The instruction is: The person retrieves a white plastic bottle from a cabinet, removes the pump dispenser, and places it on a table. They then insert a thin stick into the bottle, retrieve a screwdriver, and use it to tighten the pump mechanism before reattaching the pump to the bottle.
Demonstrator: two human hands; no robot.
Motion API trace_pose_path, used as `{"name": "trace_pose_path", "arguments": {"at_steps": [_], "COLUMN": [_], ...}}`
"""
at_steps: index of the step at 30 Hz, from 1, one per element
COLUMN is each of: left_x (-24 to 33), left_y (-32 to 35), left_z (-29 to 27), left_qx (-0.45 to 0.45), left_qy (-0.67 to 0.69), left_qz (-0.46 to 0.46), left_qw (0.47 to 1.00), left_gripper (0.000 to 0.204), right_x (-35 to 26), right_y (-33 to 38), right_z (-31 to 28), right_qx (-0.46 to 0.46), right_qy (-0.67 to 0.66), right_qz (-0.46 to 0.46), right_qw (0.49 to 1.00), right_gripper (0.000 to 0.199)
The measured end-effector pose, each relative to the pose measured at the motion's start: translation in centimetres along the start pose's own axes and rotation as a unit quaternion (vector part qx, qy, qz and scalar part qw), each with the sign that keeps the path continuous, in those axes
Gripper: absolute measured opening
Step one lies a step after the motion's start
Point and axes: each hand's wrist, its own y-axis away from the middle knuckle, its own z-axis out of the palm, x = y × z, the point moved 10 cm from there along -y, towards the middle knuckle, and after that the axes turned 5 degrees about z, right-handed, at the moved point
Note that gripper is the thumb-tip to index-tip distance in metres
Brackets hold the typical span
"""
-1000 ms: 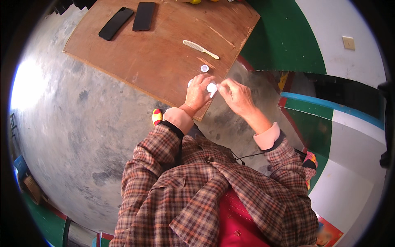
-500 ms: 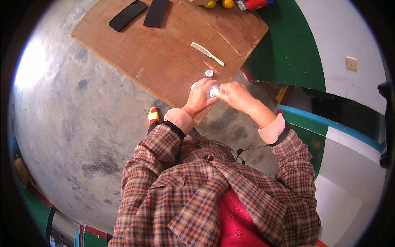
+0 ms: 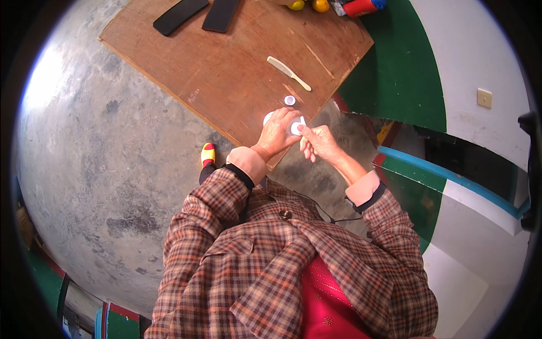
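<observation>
A white bottle (image 3: 267, 118) lies tilted in my left hand (image 3: 275, 133), whose fingers wrap over its body. The bottle's mouth end points toward my right hand (image 3: 322, 142). There, a small white piece (image 3: 302, 120) stands up beside the mouth. My right thumb and forefinger are pinched together at the rim, and the other fingers curl below; what lies between them is too small to make out. A round white cap (image 3: 289, 100) rests on the wooden table (image 3: 209, 85), just beyond my left fingers. Farther off lies a cream comb (image 3: 289, 73).
Two black phones (image 3: 179, 16) lie at the table's far left. Yellow and orange fruit (image 3: 320, 5) and a red container with a blue end (image 3: 360, 7) sit along its far edge. A green and white wall (image 3: 395, 73) rises on the right. A yellow-and-red shoe (image 3: 208, 154) shows on the concrete floor.
My right hand has drawn slightly back and turned, its lower fingers now hanging more loosely. The white piece at the bottle's mouth shows more plainly. The left hand keeps its hold.
</observation>
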Motion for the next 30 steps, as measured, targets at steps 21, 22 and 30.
{"name": "trace_pose_path", "arguments": {"at_steps": [21,22,30], "left_x": [-0.6,-0.5,0.2], "left_y": [0.1,0.2,0.4], "left_z": [0.4,0.3,0.6], "left_qx": [0.008,0.02,0.037], "left_qy": [0.009,0.005,-0.036], "left_qz": [-0.021,-0.017,-0.08], "left_qw": [1.0,1.0,0.995], "left_gripper": [0.049,0.049,0.055], "right_x": [0.6,0.9,0.9], "right_y": [0.6,0.6,1.4], "right_z": [0.4,1.2,-0.8], "right_qx": [0.023,-0.001,0.131], "right_qy": [-0.043,-0.086,-0.093], "right_qz": [-0.023,-0.021,-0.079], "right_qw": [0.999,0.996,0.984], "right_gripper": [0.045,0.044,0.036]}}
